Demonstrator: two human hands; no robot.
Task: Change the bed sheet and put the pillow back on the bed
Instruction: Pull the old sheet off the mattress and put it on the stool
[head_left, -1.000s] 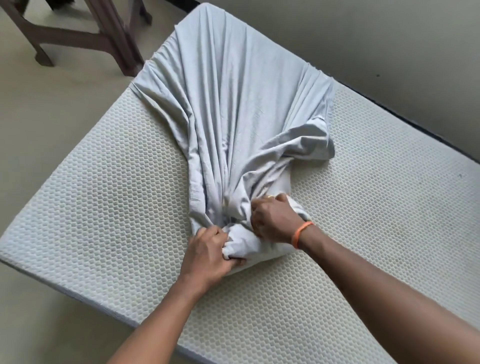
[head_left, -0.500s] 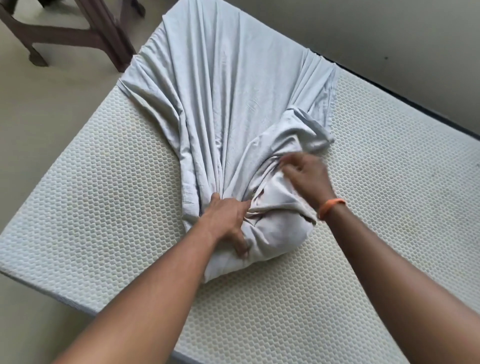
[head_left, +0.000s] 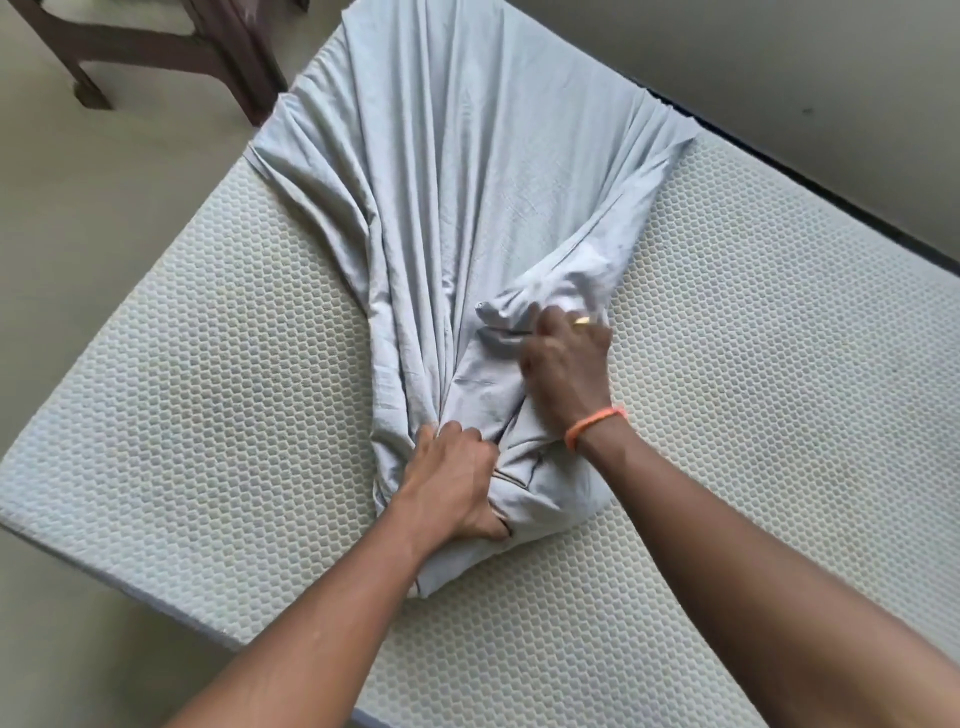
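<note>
Left hand (head_left: 451, 480): fingers curled into the gathered near end of the pale grey bed sheet (head_left: 467, 171), thumb tucked under the bundle; firm hold on the bunched cloth. Right hand (head_left: 569, 364): set further up the sheet, fingers bent and pinching a raised fold at the sheet's right side (fingertips buried in the cloth, so exact finger count on the fold cannot be told). A ring (head_left: 581, 320) shows on one finger; an orange wristband (head_left: 595, 425) sits at the right wrist.

Sheet: bunched into a rounded wad between and just below the two hands, then fans outward and away in long pleats to the far end of the mattress (head_left: 208, 415), where it spreads over the far corner. The sheet lies along the middle of the mattress; both long sides of the mattress are bare, showing an off-white honeycomb-quilted surface.

Surroundings: dark wooden furniture legs (head_left: 228, 57) stand on the pale floor (head_left: 78, 208) beyond the mattress's far left corner. A plain wall (head_left: 779, 67) runs along the mattress's right side.
</note>
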